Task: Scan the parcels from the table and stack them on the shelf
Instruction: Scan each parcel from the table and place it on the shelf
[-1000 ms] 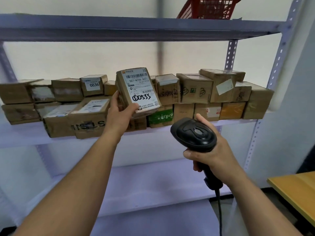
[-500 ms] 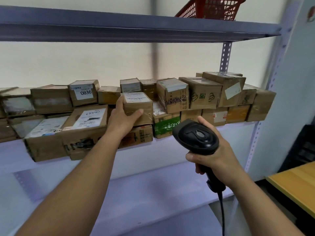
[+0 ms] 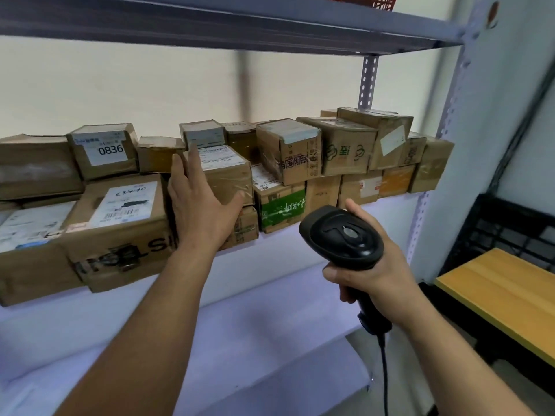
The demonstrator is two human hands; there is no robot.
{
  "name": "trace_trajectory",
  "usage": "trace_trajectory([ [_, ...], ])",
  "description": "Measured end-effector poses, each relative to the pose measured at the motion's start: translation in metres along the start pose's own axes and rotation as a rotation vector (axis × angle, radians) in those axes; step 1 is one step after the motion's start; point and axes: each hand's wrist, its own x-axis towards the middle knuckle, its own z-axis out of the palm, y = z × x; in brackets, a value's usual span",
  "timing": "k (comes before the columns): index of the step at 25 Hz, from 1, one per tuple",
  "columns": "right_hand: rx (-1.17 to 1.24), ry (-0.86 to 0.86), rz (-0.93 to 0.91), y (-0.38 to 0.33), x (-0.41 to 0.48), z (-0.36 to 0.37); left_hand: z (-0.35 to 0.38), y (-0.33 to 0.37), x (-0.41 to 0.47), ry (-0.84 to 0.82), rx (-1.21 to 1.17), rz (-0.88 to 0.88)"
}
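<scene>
Parcel (image 3: 229, 175) set on the shelf (image 3: 279, 250), head view.
Centre of frame: the left hand (image 3: 204, 208) lies flat against the parcel's near-left side, fingers straight and released, thumb out along its lower edge. The parcel rests on a lower carton (image 3: 247, 226) among the stacked boxes (image 3: 336, 145). Right of centre: the right hand (image 3: 375, 268) has its fingers clenched round the handle of the black scanner (image 3: 342, 235). Lower right: yellow tabletop (image 3: 504, 292).

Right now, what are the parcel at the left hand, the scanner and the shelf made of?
Parcel: brown cardboard, matte, under glossy crinkled clear tape; paper label. Scanner: black plastic, likely moulded, soft sheen. Shelf: probably painted metal, given perforated uprights; unsure.
</scene>
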Motion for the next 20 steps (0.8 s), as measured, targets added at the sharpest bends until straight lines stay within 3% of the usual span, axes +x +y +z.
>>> trace_trajectory([
  [7,-0.044,0.113,0.035,0.010,-0.032,-0.019,0.039,0.008,-0.054,0.242,-0.118,0.397],
  [14,-0.033,0.235,0.067,0.010,-0.090,-0.064,0.094,0.044,-0.135,-0.181,-0.117,0.368],
  [20,-0.045,0.366,0.127,0.008,-0.180,-0.128,0.130,0.099,-0.221,-0.411,-0.106,0.358],
])
